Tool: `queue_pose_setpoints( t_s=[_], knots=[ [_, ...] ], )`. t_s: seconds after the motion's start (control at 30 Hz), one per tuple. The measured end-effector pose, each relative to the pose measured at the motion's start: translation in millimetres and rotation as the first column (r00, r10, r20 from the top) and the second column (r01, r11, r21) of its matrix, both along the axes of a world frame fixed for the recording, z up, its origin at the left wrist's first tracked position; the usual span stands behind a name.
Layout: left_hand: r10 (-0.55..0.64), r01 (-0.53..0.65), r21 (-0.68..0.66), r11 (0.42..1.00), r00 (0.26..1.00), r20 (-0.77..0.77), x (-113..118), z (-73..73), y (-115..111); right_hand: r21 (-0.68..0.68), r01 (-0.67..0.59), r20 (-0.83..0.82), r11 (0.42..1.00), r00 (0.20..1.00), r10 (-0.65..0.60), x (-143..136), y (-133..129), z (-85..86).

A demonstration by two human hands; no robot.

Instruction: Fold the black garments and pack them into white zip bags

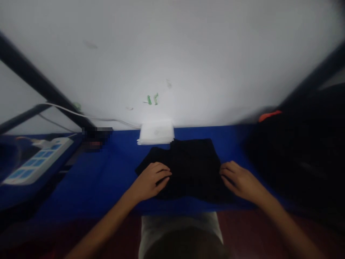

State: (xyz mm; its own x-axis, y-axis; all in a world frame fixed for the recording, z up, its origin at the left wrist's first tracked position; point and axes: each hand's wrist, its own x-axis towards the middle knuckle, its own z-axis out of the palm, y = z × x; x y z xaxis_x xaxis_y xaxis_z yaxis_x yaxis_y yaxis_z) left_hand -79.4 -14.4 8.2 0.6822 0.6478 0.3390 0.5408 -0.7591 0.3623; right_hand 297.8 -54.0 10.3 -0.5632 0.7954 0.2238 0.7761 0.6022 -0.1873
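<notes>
A black cloth, perhaps a garment, lies spread on a blue-covered table. My left hand rests on its left part, fingers slightly bent and apart, pointing right. At the cloth's right edge is my right hand, its fingertips touching the edge and its fingers a little apart. Neither hand visibly lifts the fabric. Just behind the cloth, against the wall, sits a white stack of flat items.
A power strip with blue sockets lies at the left, with a white cable running along the wall. A large dark mass with an orange piece fills the right side. Dark frame bars slope at both sides.
</notes>
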Motion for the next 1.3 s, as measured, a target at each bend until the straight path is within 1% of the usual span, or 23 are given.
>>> queue_pose_setpoints(
  t_s=[0.07,0.13,0.2,0.27,0.33,0.37,0.47,0.53,0.57,0.6,0.63,0.67,0.7,0.73,0.77,0.83,0.9,0.97,1.03,1.1,1.17,1.23,1.3],
  knots=[
    [0.206,-0.211,0.084,0.974,0.976,0.063,-14.1,-5.2,1.1,-0.002,0.011,-0.010,1.000,1.000,-0.011,-3.5,2.1,3.5],
    [0.461,-0.472,0.114,0.874,0.881,0.109,-31.5,-11.3,3.1,0.006,0.025,-0.025,1.000,0.999,-0.024,-6.6,5.4,7.5],
    [0.635,-0.639,0.005,0.769,0.766,0.098,-48.6,-18.1,4.3,0.006,0.037,-0.046,0.999,0.998,-0.037,-10.4,9.4,10.9],
    [0.690,-0.669,-0.190,0.718,0.720,0.072,-61.1,-23.6,4.0,-0.003,0.055,-0.085,0.998,0.995,-0.055,-16.3,13.4,13.4],
    [0.674,-0.613,-0.330,0.718,0.730,0.113,-65.4,-24.6,2.7,-0.020,0.076,-0.156,0.997,0.985,-0.078,-25.9,17.0,15.7],
    [0.658,-0.579,-0.354,0.734,0.736,0.159,-63.9,-22.8,2.1,-0.034,0.082,-0.205,0.996,0.975,-0.087,-32.4,18.8,17.2],
    [0.610,-0.513,-0.335,0.790,0.713,0.345,-44.3,-8.8,1.2,-0.145,0.087,-0.389,0.986,0.911,-0.137,-59.7,25.2,23.7],
    [0.560,-0.472,-0.302,0.828,0.694,0.453,-20.5,4.3,0.8,-0.315,0.061,-0.520,0.947,0.824,-0.226,-83.3,31.5,29.3],
    [0.521,-0.444,-0.273,0.853,0.698,0.492,-6.4,10.8,0.3,-0.428,0.008,-0.577,0.904,0.767,-0.280,-95.7,35.4,31.9],
    [0.471,-0.410,-0.234,0.881,0.719,0.511,8.4,16.7,-0.6,-0.551,-0.084,-0.624,0.830,0.703,-0.343,-107.9,39.7,34.2],
    [0.417,-0.381,-0.181,0.907,0.743,0.524,23.4,21.8,-2.0,-0.654,-0.188,-0.649,0.733,0.637,-0.415,-119.1,44.0,35.9],
    [0.358,-0.344,-0.129,0.930,0.769,0.530,37.9,26.0,-3.9,-0.721,-0.258,-0.649,0.643,0.576,-0.496,-128.6,48.3,36.9],
    [0.291,-0.291,-0.086,0.953,0.797,0.530,51.1,29.4,-6.3,-0.747,-0.310,-0.650,0.588,0.526,-0.548,-135.9,52.2,37.3],
    [0.215,-0.224,-0.048,0.974,0.822,0.527,62.5,32.0,-9.0,-0.750,-0.341,-0.657,0.567,0.483,-0.579,-140.4,55.5,37.1],
    [0.132,-0.147,-0.012,0.989,0.841,0.525,71.6,34.1,-11.7,-0.739,-0.346,-0.671,0.578,0.450,-0.589,-142.0,58.0,36.6],
    [-0.004,-0.012,0.028,1.000,0.858,0.514,81.6,36.9,-16.4,-0.687,-0.316,-0.720,0.654,0.417,-0.555,-136.0,60.5,35.5],
    [-0.055,0.042,0.037,0.998,0.858,0.511,81.9,38.4,-17.9,-0.638,-0.270,-0.753,0.721,0.419,-0.508,-119.3,59.8,35.4],
    [-0.002,-0.007,0.014,1.000,0.852,0.523,76.5,37.6,-14.9,-0.622,-0.221,-0.754,0.751,0.428,-0.498,-95.5,57.1,36.3],
    [0.131,-0.114,-0.064,0.991,0.843,0.522,70.2,33.5,-7.9,-0.645,-0.137,-0.720,0.752,0.440,-0.537,-68.7,53.9,36.0],
    [0.280,-0.207,-0.204,0.957,0.842,0.460,66.7,26.4,1.2,-0.642,-0.030,-0.675,0.766,0.496,-0.546,-42.7,51.1,32.4],
    [0.372,-0.255,-0.348,0.902,0.868,0.327,66.8,18.1,9.9,-0.610,0.052,-0.616,0.791,0.597,-0.514,-20.6,49.0,24.1],
    [0.389,-0.281,-0.439,0.853,0.904,0.178,69.8,10.9,16.6,-0.542,0.118,-0.538,0.832,0.712,-0.452,-3.9,47.2,12.0],
    [0.371,-0.294,-0.483,0.825,0.926,0.069,74.7,6.2,20.9,-0.460,0.214,-0.413,0.862,0.807,-0.421,7.2,45.6,-1.4]
  ],
)
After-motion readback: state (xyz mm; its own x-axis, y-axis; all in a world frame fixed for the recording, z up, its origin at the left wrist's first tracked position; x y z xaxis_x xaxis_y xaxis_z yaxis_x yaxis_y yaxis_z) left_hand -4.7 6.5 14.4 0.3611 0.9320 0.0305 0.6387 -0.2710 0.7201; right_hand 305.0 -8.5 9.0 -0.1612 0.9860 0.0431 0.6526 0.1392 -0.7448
